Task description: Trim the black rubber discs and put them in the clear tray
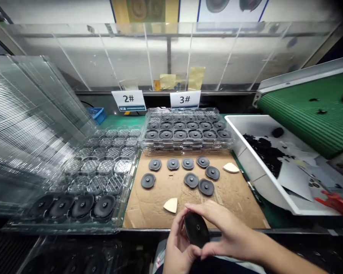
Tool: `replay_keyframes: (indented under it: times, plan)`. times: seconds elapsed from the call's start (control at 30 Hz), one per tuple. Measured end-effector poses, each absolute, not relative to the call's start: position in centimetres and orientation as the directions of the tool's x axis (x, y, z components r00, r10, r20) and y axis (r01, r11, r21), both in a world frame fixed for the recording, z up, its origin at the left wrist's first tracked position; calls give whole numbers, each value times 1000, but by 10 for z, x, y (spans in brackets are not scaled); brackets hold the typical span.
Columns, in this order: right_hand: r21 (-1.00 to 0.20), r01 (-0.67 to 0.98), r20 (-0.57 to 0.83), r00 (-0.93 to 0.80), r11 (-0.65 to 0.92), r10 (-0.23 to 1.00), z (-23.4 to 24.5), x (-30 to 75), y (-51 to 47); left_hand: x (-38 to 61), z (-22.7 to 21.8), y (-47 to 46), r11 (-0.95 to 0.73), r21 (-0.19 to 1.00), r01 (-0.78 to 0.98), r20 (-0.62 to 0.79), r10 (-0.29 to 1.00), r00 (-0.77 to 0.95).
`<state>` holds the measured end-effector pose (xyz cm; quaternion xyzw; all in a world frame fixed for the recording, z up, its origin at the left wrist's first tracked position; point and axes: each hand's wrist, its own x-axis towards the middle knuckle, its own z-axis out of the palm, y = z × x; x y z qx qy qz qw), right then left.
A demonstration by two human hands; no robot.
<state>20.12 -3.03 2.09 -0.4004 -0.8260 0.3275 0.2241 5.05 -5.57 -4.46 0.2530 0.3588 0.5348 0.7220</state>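
My left hand [178, 243] and my right hand [228, 232] both hold a black rubber disc [196, 229] by its edges, tilted up in front of me, just above the near edge of the bench. It has a small central hole. Beyond my hands, several dark grey rubber discs [191, 180] lie apart on a cardboard sheet [148, 213]. Two cream wedge-shaped pieces [170, 205] [231, 168] also lie there. Neither hand touches the sheet or these pieces.
A transparent tray [103, 167] with black discs in its near row stands left of the cardboard, and a loaded stacked tray [185, 129] behind it. Transparent trays [25, 125] lean far left. To the right are a white bin [260, 163] of black scraps and a green conveyor belt [308, 110].
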Motion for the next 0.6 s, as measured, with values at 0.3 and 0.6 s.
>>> replay_keyframes:
  times: [0.3, 0.6]
  plan:
    - [-646, 722, 33, -298, 248, 954, -46, 147, -13, -17, -59, -47, 426, 549, -719, -505, 855, 121]
    - [-665, 709, 30, -286, 233, 958, -96, 125, 24, -43, -44, -31, 356, 505, -786, -501, 863, 69]
